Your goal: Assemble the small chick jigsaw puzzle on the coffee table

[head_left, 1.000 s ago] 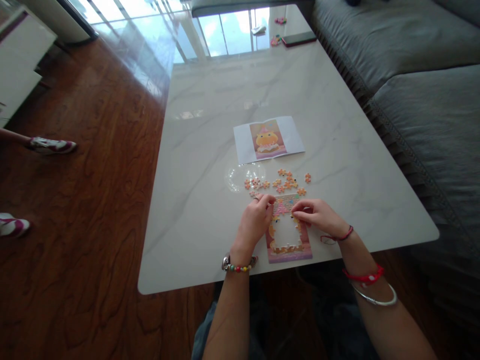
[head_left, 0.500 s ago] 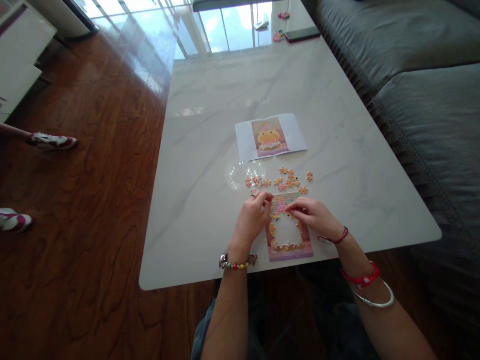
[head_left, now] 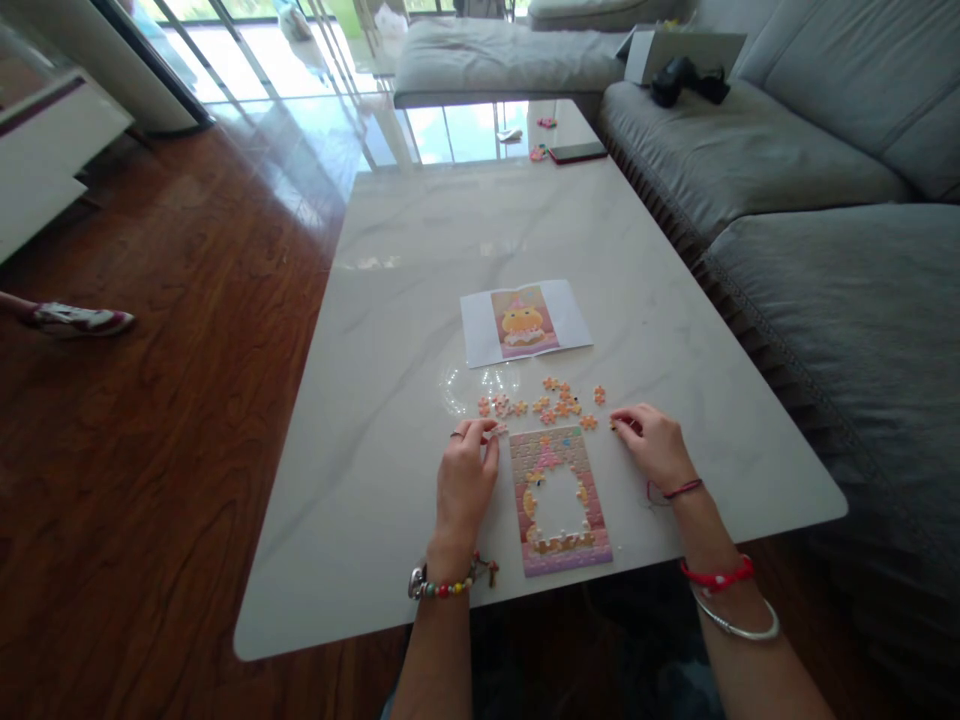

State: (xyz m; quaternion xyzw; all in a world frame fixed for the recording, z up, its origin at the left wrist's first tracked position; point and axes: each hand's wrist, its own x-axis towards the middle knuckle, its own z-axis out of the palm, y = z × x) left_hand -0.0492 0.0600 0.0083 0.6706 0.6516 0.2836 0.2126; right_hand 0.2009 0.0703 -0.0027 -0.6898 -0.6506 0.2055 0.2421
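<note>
On the table lies a framed jigsaw puzzle (head_left: pixel 600 545), its border assembled around a white gap in the middle. My right hand (head_left: pixel 654 445) is off its upper right side, thumb and fingers pinching a small puzzle piece (head_left: pixel 613 425) with a dark spot. To the left of the puzzle's top corner, my left hand (head_left: pixel 466 480) rests with loosely bent fingers, thumb apart from the forefinger. Its fingertips are at a pale loose piece (head_left: pixel 502 430), partly covered by them. Several orange puzzle pieces (head_left: pixel 562 408) are scattered just beyond the puzzle.
A creased paper sheet (head_left: pixel 574 320) with a printed picture of a yellow character lies beyond the pieces. A dark phone (head_left: pixel 577 153) is at the table's far end. The grey sofa (head_left: pixel 825 300) runs along the right. Someone's shoe (head_left: pixel 82 320) shows on the wooden floor at left.
My right hand has moved off the puzzle to the right, taking a dark-spotted piece from its upper area. My left hand has shifted left, off the puzzle. The view has tilted up.
</note>
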